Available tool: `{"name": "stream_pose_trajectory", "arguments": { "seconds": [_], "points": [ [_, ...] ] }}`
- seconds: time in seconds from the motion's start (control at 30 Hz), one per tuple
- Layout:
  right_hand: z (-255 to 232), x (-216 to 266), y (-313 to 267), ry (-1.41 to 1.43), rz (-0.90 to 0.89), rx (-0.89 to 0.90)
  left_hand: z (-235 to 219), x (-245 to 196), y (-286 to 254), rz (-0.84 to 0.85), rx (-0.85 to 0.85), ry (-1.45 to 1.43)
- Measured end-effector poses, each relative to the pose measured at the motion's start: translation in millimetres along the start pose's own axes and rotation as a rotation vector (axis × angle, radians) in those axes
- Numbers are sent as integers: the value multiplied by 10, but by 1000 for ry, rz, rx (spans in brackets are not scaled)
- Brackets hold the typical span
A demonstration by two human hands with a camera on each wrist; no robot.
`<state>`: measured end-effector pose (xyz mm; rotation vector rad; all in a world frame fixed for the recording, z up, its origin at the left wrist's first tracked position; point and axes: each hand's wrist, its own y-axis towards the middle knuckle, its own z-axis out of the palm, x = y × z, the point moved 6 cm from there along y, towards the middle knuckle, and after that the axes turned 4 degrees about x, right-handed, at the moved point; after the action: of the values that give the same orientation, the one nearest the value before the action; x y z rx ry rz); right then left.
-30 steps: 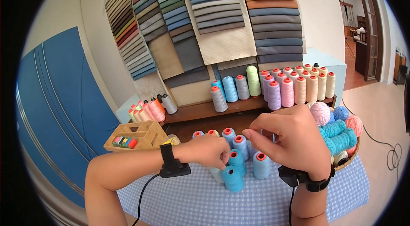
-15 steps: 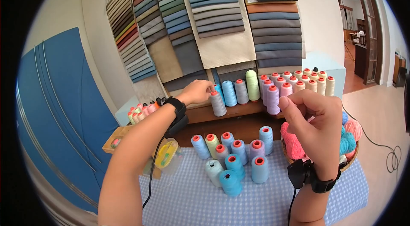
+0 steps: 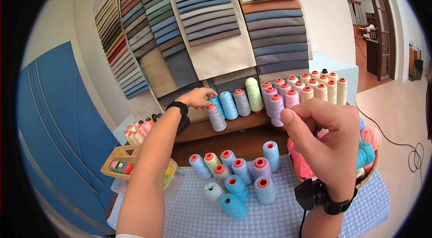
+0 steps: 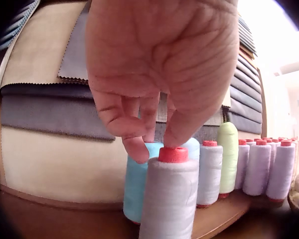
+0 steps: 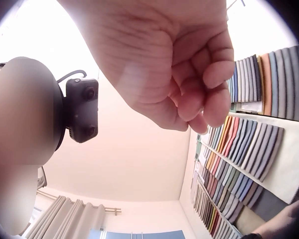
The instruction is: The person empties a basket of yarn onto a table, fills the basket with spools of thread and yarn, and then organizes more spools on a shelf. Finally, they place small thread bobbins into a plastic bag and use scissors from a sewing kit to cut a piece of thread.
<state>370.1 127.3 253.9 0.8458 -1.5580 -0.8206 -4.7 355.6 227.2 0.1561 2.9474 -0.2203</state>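
Observation:
At the shelf's left part, my left hand (image 3: 197,98) has its fingertips round the top of a turquoise thread cone (image 3: 219,106), behind a grey cone (image 3: 217,120). In the left wrist view, thumb and fingers of the left hand (image 4: 162,64) come down on both sides of the turquoise cone (image 4: 134,189); the grey cone (image 4: 169,199) hides part of the grip. My right hand (image 3: 326,137) hangs in the air above the yarn basket, fingers loosely curled; the right wrist view shows nothing held in the right hand (image 5: 164,69).
Several blue, green and purple cones stand on the checked cloth (image 3: 283,211). More cones line the wooden shelf (image 3: 247,123). A yarn basket (image 3: 371,173) stands at right, a wooden box (image 3: 108,166) at left. Fabric swatches (image 3: 216,53) hang behind the shelf.
My left hand went from the cones on the cloth up to the shelf and now has its fingertips at the turquoise cone. The right hand moved slightly right. The head view shifted.

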Motion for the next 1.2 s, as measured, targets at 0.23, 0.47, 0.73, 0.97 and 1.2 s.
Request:
{"name": "stream_pose_trajectory", "arguments": {
  "seconds": [0.23,0.47,0.73,0.97,1.2],
  "points": [
    [71,-1,6,21,-11,57,-7,-24,104,-82,256,-162],
    [127,50,-1,15,-33,72,-64,-105,-132,-107,142,35],
    [263,148,-44,-36,-88,75,-281,280,-644,-48,94,22],
    [353,222,-66,-94,-140,137,-332,259,-1504,133,139,64],
    [429,301,-93,-113,-163,192,14,156,-2056,153,179,65]
  ]
}}
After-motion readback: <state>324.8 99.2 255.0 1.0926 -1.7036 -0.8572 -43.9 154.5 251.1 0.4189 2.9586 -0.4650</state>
